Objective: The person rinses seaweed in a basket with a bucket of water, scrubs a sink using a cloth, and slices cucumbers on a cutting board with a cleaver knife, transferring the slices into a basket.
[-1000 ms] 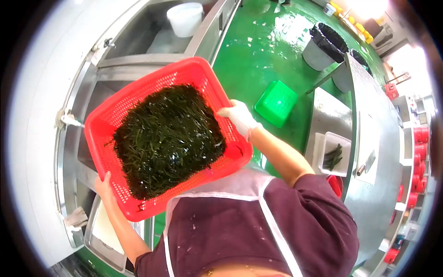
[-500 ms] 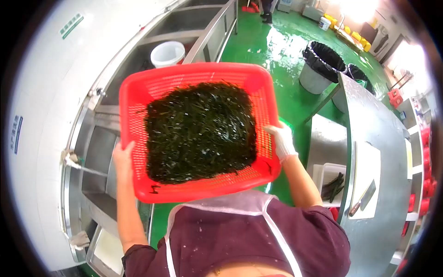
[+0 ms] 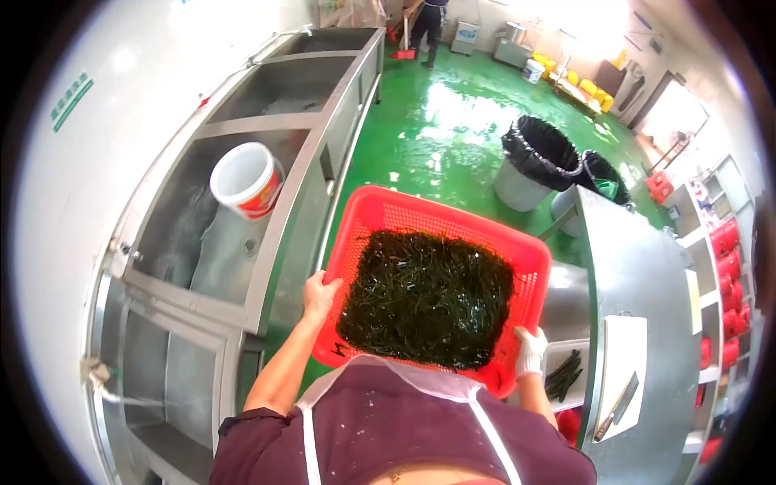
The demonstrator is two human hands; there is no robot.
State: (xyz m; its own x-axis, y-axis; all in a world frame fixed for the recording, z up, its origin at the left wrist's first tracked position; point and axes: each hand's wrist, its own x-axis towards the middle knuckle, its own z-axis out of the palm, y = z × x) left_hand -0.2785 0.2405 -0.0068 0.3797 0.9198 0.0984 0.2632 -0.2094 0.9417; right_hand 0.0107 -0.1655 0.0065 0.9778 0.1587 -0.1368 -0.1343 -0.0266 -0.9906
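Observation:
A red plastic basket (image 3: 449, 208) with perforated sides is held in front of my body, tilted a little. A thick layer of dark green shredded strips (image 3: 428, 299) fills its bottom. My bare left hand (image 3: 321, 296) grips the basket's left side, fingers wrapped on the rim. On the lower right side, my right hand (image 3: 529, 352), in a white glove, holds the rim near the corner. The undersides of both grips are hidden by the basket.
Steel sinks (image 3: 279, 125) line the left, one holding a white bucket (image 3: 242, 179). At right, a steel table (image 3: 638, 267) bears a cutting board (image 3: 629, 356) and knife (image 3: 621, 404). Lined bins (image 3: 525, 182) stand ahead. A person (image 3: 426, 31) is far off on the wet green floor.
The basket has moved right and down in view, away from the sinks, and turned clockwise. Both hands still hold it. More of the sinks and the bucket now shows.

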